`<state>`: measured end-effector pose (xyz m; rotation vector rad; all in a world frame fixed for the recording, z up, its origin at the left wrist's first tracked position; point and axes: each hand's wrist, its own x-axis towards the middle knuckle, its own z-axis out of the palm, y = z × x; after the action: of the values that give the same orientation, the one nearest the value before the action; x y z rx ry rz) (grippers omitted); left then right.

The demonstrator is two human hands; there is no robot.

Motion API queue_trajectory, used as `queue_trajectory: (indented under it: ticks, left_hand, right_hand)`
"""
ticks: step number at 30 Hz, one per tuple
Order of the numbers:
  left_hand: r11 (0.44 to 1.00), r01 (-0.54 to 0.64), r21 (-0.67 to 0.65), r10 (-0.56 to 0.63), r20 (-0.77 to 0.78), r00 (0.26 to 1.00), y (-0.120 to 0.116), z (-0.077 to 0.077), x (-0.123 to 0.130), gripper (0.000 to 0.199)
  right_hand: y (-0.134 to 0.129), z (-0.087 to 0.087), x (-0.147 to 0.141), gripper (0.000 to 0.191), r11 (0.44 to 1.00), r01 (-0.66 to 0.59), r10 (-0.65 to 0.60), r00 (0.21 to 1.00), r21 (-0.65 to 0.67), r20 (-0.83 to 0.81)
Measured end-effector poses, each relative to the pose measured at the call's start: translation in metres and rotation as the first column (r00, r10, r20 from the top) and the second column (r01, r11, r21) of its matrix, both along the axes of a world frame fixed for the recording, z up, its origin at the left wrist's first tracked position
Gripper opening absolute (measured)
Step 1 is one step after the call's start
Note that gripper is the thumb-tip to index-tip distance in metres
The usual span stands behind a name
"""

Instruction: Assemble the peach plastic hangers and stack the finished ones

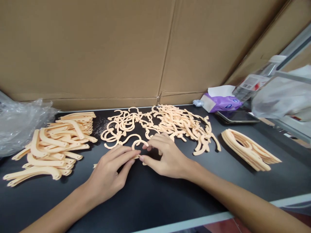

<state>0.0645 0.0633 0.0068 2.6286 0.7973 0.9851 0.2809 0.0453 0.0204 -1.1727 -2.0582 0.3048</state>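
Note:
Both hands meet over the middle of the black table. My left hand (pixel 113 170) pinches a small cream curved piece (pixel 136 157) between thumb and fingertips, its far end hidden by the fingers. From the other side my right hand (pixel 167 157) closes its thumb and fingers at the same piece; the exact contact is partly hidden. A cream hook-shaped piece (pixel 139 141) arcs up just behind the fingertips, and I cannot tell whether it joins the held one. Beyond the hands lie a loose heap of thin curled pieces (pixel 123 121) and a denser heap of wavy pieces (pixel 179 121).
Broad S-shaped cream pieces (pixel 53 142) are piled at left beside clear plastic wrap (pixel 23 121). At right are stacked curved cream pieces (pixel 247 147), a phone (pixel 238 116), a purple tissue pack (pixel 222 102) and a bottle (pixel 255 81). Cardboard (pixel 97 51) stands behind the table (pixel 155 197).

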Motion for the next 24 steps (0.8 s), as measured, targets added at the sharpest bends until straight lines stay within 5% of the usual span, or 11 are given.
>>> queue_trajectory:
  ticks: [4,9,13,19,24]
  left_hand:
    - [1.0,-0.014,0.02,0.015,-0.032,0.999,0.001,-0.002,-0.001,0.029]
    - [0.995,-0.034,0.097,0.047,-0.137,0.989,0.002,0.0,-0.001,0.033]
    - [0.987,-0.085,0.138,0.112,-0.198,0.974,0.0,-0.001,-0.002,0.037]
    - [0.986,-0.166,-0.028,0.161,-0.135,0.978,-0.001,-0.002,-0.002,0.009]
    - [0.97,-0.113,0.214,0.152,-0.178,0.972,-0.002,0.002,0.0,0.014]
  right_hand:
    - [-0.001,0.001,0.0,0.012,0.99,-0.078,0.089,0.992,-0.115,0.093]
    - [0.002,-0.007,0.002,0.016,0.994,-0.087,0.094,0.989,-0.066,0.113]
    - [0.009,-0.01,0.006,0.01,1.0,-0.001,0.001,1.0,-0.026,0.021]
    - [0.007,-0.002,0.003,0.007,0.997,0.063,-0.07,0.973,-0.038,-0.22]
    - [0.004,0.001,0.001,0.009,0.999,0.041,-0.042,0.972,-0.009,-0.231]
